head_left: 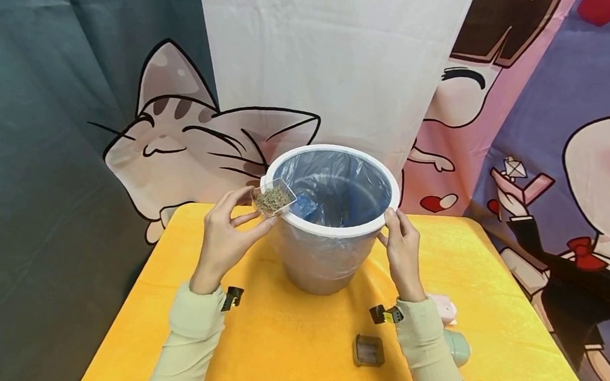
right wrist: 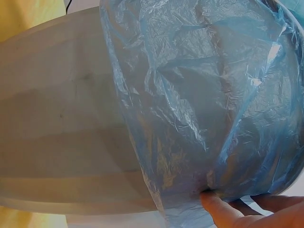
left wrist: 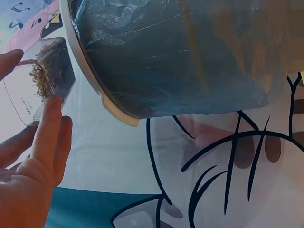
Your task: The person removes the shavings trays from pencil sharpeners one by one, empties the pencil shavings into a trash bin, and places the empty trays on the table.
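Note:
My left hand [head_left: 223,239] pinches a small clear plastic box [head_left: 285,187] between thumb and fingers, at the left rim of a trash bin [head_left: 312,268]. Greenish-brown shavings [head_left: 271,200] lie in the box; in the left wrist view the shavings [left wrist: 43,71] gather along one side of it. The bin has a white rim ring [head_left: 336,231] and a translucent bluish liner bag [head_left: 360,176], folded over the outside. At the right side of the rim, my right hand [head_left: 404,253] grips the edge, thumb on top. The right wrist view shows its fingers against the liner [right wrist: 190,95].
A yellow cloth [head_left: 275,350] covers the table. In front of the bin sits a small dark grey open box [head_left: 368,351]. Partly behind my right sleeve lie a pink object [head_left: 444,309] and a pale teal object [head_left: 458,347]. Printed curtains [head_left: 348,59] hang behind.

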`<state>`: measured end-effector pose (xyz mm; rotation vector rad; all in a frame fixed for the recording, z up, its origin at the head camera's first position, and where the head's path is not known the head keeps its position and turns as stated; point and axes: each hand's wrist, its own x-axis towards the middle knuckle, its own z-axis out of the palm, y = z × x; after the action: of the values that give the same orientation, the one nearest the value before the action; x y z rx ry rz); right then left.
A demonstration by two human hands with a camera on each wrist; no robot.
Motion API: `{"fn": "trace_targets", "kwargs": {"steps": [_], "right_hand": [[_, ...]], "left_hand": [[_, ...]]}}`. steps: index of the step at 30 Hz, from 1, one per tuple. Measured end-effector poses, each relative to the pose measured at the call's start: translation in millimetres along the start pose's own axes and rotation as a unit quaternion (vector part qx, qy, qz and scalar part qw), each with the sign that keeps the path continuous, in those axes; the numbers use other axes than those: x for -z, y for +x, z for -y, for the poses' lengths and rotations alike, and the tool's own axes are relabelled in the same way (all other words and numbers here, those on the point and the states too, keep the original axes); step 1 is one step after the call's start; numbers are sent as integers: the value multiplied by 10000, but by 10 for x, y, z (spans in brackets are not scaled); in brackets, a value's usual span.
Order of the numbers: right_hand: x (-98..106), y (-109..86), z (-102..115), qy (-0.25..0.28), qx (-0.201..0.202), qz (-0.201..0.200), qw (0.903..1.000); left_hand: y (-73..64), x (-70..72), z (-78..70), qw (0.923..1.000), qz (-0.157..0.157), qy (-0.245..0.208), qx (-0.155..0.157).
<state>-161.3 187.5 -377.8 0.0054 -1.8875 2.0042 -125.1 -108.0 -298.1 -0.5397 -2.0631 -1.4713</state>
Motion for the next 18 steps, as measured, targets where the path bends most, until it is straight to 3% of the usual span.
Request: {"fn": "trace_targets", "kwargs": {"steps": [8, 18], "right_hand": [[5, 4, 4, -94, -21, 27, 10000], [10, 8, -3, -88, -30, 32, 10000]], "left_hand": [[36, -80, 271, 9991, 5, 280, -310], [85, -151, 292, 9952, 229, 531, -792]]}}
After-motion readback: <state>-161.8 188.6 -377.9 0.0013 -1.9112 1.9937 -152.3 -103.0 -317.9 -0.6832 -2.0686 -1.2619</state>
